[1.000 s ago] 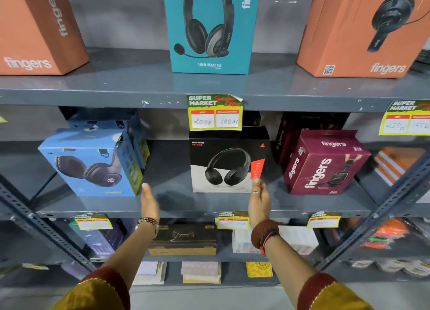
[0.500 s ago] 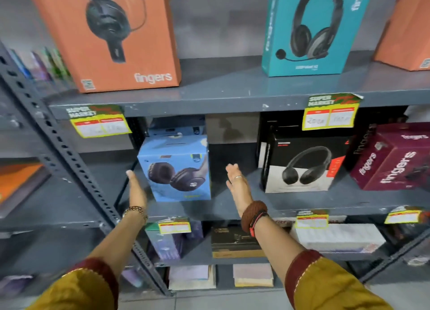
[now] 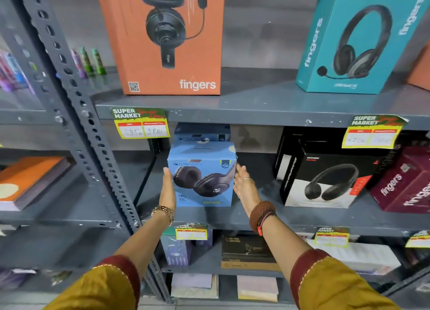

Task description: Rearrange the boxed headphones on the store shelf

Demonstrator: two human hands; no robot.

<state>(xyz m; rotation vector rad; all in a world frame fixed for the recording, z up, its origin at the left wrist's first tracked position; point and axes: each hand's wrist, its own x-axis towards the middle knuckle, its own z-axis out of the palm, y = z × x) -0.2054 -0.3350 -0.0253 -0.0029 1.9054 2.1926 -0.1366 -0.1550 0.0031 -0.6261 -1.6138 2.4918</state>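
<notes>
"fingers" is printed on the orange box point(image 3: 160, 37), the teal box point(image 3: 358, 40) and the maroon box point(image 3: 404, 181). The blue box point(image 3: 202, 174) reads "ZEBRONICS". A yellow price tag point(image 3: 141, 123) says "SUPER MARKET", handwritten "195" and "98".

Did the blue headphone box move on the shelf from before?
Cannot tell. The camera swung, and the blue box sits beside the grey shelf post much as earlier. The left hand and right hand now press its sides.

Second blue box point(image 3: 202, 133) mostly hidden
</notes>
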